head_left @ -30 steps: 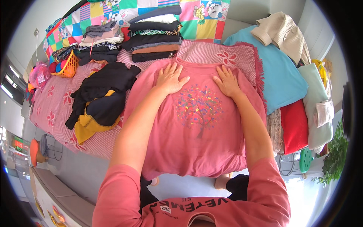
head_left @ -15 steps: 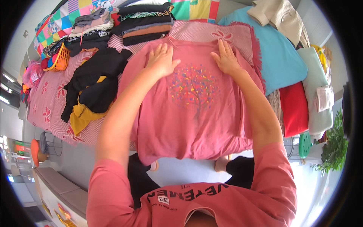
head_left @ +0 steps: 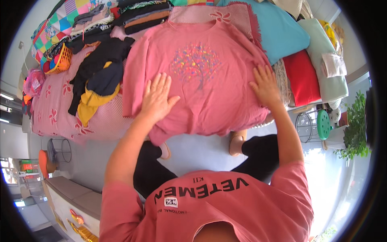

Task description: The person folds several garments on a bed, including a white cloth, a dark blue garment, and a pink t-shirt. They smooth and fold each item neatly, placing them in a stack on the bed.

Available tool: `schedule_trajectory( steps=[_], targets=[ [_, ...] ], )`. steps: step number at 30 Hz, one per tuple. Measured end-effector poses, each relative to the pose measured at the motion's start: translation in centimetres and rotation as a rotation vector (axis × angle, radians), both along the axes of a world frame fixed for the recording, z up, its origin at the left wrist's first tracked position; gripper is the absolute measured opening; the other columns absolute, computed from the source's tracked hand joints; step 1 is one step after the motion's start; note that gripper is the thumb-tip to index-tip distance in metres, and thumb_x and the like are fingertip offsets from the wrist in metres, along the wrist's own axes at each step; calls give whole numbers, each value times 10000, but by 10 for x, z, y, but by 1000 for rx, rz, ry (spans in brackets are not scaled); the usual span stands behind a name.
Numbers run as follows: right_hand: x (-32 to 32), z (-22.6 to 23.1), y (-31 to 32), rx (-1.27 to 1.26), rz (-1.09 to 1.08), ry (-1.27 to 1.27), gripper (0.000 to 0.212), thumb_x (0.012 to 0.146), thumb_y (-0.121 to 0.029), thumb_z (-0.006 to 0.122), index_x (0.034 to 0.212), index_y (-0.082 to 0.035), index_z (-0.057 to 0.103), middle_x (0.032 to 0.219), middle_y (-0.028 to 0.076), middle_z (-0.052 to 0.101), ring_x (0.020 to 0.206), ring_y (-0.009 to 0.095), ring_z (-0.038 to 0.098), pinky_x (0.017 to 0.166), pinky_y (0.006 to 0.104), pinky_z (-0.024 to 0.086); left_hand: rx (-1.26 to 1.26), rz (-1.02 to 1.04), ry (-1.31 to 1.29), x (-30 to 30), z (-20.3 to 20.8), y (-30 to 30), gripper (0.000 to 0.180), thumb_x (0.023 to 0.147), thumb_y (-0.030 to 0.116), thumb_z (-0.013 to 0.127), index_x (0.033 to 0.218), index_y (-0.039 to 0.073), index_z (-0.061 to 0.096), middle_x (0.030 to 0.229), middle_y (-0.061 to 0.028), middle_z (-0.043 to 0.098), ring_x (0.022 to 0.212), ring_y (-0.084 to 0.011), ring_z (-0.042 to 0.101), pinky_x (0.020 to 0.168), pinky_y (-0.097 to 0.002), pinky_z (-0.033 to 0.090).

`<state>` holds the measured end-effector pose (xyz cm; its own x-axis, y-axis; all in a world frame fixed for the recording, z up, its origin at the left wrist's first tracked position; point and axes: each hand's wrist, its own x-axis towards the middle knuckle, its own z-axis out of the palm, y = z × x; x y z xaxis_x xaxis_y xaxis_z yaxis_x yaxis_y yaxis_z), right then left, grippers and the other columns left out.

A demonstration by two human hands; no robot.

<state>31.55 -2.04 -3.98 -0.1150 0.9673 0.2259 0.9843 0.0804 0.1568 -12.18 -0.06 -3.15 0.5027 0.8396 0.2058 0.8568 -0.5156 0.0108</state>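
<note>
A pink long-sleeved top with a colourful tree print lies spread out in front of me, its neckline at the far side and its lower edge hanging toward me. My left hand rests flat on its left part, fingers extended and thumb apart. On the right side of the garment my right hand lies flat too, fingers pointing away from me. Neither hand grips the cloth. Beneath the top is a pink patterned cover with a fringed edge.
Black and mustard clothes lie in a heap at left, near an orange basket. Folded clothes are stacked at the back. A blue cloth, a red folded cloth and a pale green roll lie at right.
Both hands have slid toward me over the top, from near its shoulders to its lower sides, and the right hand has moved outward. The view has shifted, showing more floor.
</note>
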Motion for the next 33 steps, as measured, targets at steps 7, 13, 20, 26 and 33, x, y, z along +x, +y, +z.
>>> schedule_trajectory(
  steps=[7, 13, 20, 26, 33],
  targets=[
    [44, 26, -48, 359, -111, 729, 468, 923, -347, 671, 1242, -7, 630, 1241, 216, 632, 1166, 332, 600, 986, 400, 469, 184, 97, -357, -35, 12, -61, 568, 910, 274, 693, 1327, -70, 519, 1354, -278, 525, 1272, -406, 492, 1086, -492, 368],
    [7, 60, -65, -209, -304, 518, 550, 788, -440, 781, 1062, 18, 644, 1033, 245, 662, 996, 385, 633, 849, 458, 486, 23, 555, -692, -46, -29, -116, 515, 861, 289, 756, 1149, -93, 566, 1095, -276, 585, 1036, -426, 548, 942, -503, 431],
    [28, 31, -39, -159, -391, 359, 267, 811, -205, 673, 962, 14, 662, 1032, 273, 664, 1042, 433, 620, 901, 478, 491, -110, 679, -910, -48, -54, -107, 460, 813, 241, 805, 1048, -76, 569, 922, -156, 605, 841, -255, 589, 796, -372, 473],
    [71, 95, 27, -115, -436, 521, 111, 789, -20, 558, 799, -9, 667, 893, 170, 714, 748, 249, 719, 601, 408, 564, -510, 675, -1512, -76, -57, -107, 259, 908, 174, 727, 956, -41, 592, 842, -14, 604, 781, -105, 535, 709, -263, 456],
    [88, 165, 40, 763, -363, 522, 447, 854, -344, 683, 1109, 23, 689, 990, 223, 714, 889, 323, 697, 793, 396, 527, -593, 640, -1488, -59, -43, -113, 274, 901, 161, 719, 1043, -50, 617, 980, -82, 666, 896, -143, 605, 818, -302, 501]
  ],
)
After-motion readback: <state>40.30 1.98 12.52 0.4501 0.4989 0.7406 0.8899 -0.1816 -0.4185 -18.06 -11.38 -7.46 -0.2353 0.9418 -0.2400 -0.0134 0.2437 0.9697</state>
